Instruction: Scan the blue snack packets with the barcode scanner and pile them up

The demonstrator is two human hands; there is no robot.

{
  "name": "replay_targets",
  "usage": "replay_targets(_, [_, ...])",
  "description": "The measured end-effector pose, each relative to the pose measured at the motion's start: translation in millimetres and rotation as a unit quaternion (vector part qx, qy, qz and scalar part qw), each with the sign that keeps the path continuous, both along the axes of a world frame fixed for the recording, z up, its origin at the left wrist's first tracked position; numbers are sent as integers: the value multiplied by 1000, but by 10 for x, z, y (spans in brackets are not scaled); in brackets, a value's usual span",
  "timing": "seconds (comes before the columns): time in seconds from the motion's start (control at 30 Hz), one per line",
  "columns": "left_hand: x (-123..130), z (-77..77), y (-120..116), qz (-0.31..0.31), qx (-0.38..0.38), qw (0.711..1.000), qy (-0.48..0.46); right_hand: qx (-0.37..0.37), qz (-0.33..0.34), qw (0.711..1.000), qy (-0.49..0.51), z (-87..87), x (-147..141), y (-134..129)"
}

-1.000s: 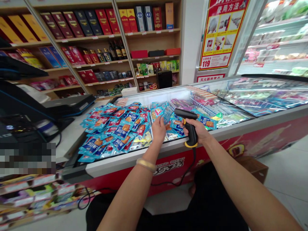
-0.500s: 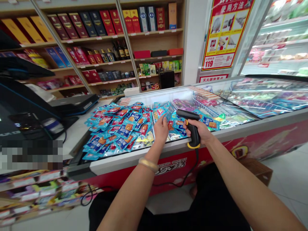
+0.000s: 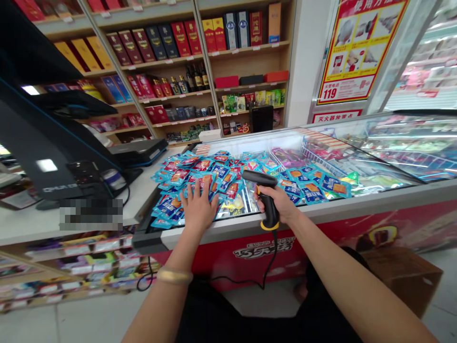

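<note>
My left hand [image 3: 199,207], fingers spread, rests over the near side of a heap of blue and red snack packets [image 3: 178,177] on the glass freezer top. Nothing is visibly held in it. In my right hand [image 3: 280,202] is a black and yellow barcode scanner [image 3: 268,205], gripped by its handle, its head pointing left. A smaller group of similar packets [image 3: 314,191] lies just right of the scanner. Between the two groups, goods show through the glass.
The freezer's front edge [image 3: 246,222] runs below both hands. A black checkout terminal [image 3: 53,157] stands on the counter [image 3: 143,202] at left. The scanner's cable [image 3: 266,281] hangs in front of the freezer. A cardboard box [image 3: 402,276] sits at lower right.
My left hand has moved left from beside the scanner to the heap and opened; the packet it held is out of it. The view has shifted left.
</note>
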State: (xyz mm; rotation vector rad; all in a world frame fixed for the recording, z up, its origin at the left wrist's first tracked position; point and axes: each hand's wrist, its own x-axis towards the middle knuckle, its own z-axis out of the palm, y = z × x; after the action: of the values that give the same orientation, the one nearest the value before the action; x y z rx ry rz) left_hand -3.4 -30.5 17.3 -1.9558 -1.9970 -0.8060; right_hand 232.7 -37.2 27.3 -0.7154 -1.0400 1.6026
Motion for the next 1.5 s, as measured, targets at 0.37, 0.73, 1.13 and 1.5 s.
replay_targets(0.37, [36, -87, -45, -3, 33, 999, 30, -22, -16, 1000, -1, 8, 49, 7])
replay_targets(0.73, [544, -101, 10, -180, 85, 979, 35, 3, -38, 999, 37, -29, 380, -2])
replay_targets(1.13, [1674, -23, 284, -361, -109, 923, 75, 0, -126, 991, 53, -42, 1101, 11])
replay_targets(1.5, [1679, 6, 257, -332, -166, 927, 52, 17, -94, 992, 83, -137, 1109, 34])
